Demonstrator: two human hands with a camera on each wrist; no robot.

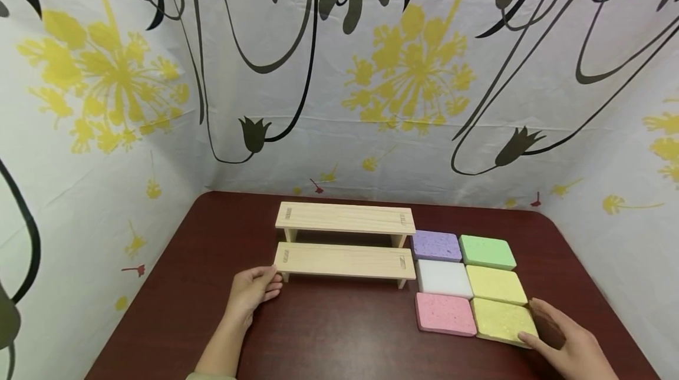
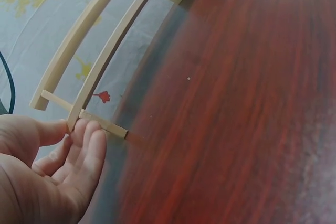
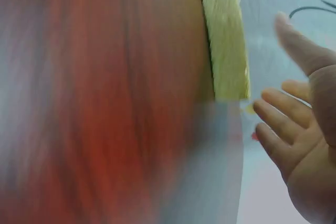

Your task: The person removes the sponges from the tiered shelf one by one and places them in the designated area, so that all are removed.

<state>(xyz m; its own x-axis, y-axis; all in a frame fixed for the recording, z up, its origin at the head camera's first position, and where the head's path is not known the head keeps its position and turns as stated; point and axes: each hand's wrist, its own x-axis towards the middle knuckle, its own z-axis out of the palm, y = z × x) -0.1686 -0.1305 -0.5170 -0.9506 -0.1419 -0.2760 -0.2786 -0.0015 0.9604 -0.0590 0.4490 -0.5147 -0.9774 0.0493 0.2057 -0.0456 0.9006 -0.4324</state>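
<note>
A two-step wooden rack (image 1: 345, 260) of pale boards stands on the dark red-brown table. My left hand (image 1: 251, 296) pinches the left end of its lower front board, and the left wrist view shows the thumb and curled fingers of that hand (image 2: 58, 166) at the board's end. Beside the front right yellow sponge (image 1: 504, 321) is my right hand (image 1: 570, 342), its thumb at the near corner and fingers by the far one. In the right wrist view this hand (image 3: 299, 135) has spread, relaxed fingers next to the sponge's edge (image 3: 226, 40).
Flat sponges lie in two columns right of the rack: purple (image 1: 436, 245), white (image 1: 444, 278), pink (image 1: 445, 314), green (image 1: 487, 251) and another yellow one (image 1: 495, 284). A patterned white cloth (image 1: 329, 97) hangs behind and at both sides of the table (image 1: 339, 339).
</note>
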